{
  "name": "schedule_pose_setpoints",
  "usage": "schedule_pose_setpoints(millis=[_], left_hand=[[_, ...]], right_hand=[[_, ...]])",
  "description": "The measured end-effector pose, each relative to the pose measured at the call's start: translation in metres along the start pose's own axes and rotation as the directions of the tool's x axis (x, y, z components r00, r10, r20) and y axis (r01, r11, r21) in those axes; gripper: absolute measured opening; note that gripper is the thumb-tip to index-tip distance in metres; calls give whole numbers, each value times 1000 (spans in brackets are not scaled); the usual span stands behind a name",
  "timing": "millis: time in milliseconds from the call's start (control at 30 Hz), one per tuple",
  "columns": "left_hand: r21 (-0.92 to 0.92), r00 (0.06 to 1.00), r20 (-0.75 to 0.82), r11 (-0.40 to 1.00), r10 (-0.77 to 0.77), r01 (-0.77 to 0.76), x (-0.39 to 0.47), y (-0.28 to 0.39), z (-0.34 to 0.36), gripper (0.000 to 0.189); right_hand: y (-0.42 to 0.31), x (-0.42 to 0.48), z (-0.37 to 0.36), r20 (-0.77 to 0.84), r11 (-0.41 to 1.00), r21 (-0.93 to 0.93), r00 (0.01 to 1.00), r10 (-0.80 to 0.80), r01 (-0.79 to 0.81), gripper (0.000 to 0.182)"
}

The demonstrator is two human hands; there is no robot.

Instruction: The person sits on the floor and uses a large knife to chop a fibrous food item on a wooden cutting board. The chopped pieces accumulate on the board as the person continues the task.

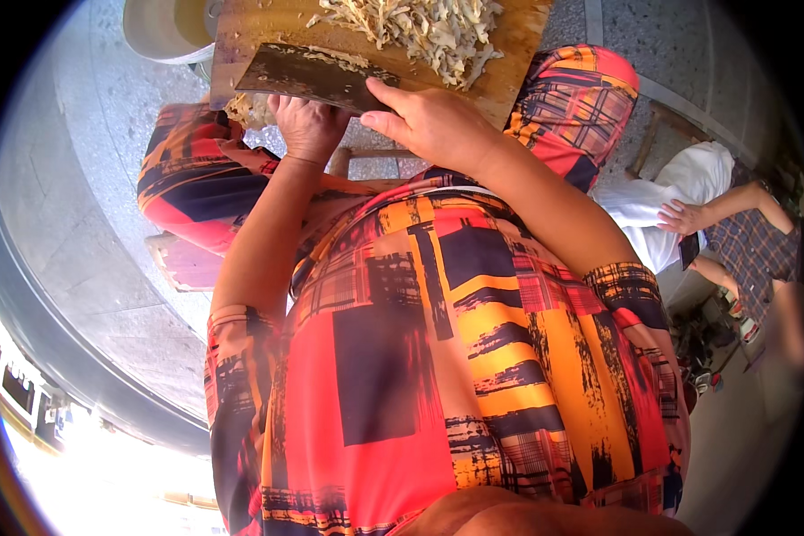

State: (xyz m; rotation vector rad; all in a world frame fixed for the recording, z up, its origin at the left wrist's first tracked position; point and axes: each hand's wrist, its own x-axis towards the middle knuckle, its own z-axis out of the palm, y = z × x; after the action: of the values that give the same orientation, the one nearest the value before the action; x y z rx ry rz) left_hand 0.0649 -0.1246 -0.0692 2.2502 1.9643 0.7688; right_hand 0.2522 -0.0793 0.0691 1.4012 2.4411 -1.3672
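A dark, broad metal blade, likely a cleaver, lies tilted across the near edge of a wooden board, with pale scraps stuck to its face. My right hand holds its right end, index finger on the face and thumb by the near edge. My left hand is at the blade's near edge, its fingers partly hidden beneath; whether they grip anything cannot be told. A heap of pale shredded food covers the board's far part. A frilly pale piece shows left of my left hand.
A round tub stands beyond the board's left side. My knees flank the board, and a low wooden stool shows below my left leg. At the right, another person in a checked shirt holds a dark phone-like object near a wooden frame.
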Motion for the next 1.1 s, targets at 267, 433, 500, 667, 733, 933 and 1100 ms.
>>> schedule_pose_setpoints(millis=[267,433,500,667,733,933,1100], left_hand=[[59,1000,21,998,15,-16,6,-1,-6,33],[81,1000,-3,997,4,-4,17,13,-24,29],[22,997,-76,999,24,-22,20,15,-23,27],[-12,997,-75,1000,-10,9,19,17,-22,26],[43,998,39,998,-55,53,11,12,-21,27],[56,995,94,998,-22,17,7,3,-14,31],[57,998,59,998,-35,32,4,4,-12,31]], right_hand=[[14,-2,9,-89,1000,-7,996,-26,26,58],[37,-25,-5,-4,953,273,990,141,-135,54],[29,-26,-15,48,870,417,962,268,-264,51],[28,-35,-6,-251,984,160,967,-34,76,50],[13,-46,-12,-108,994,110,994,28,-16,49],[23,-52,-5,-70,998,53,997,22,-19,48],[24,-47,-3,-41,998,59,999,31,-28,48]])
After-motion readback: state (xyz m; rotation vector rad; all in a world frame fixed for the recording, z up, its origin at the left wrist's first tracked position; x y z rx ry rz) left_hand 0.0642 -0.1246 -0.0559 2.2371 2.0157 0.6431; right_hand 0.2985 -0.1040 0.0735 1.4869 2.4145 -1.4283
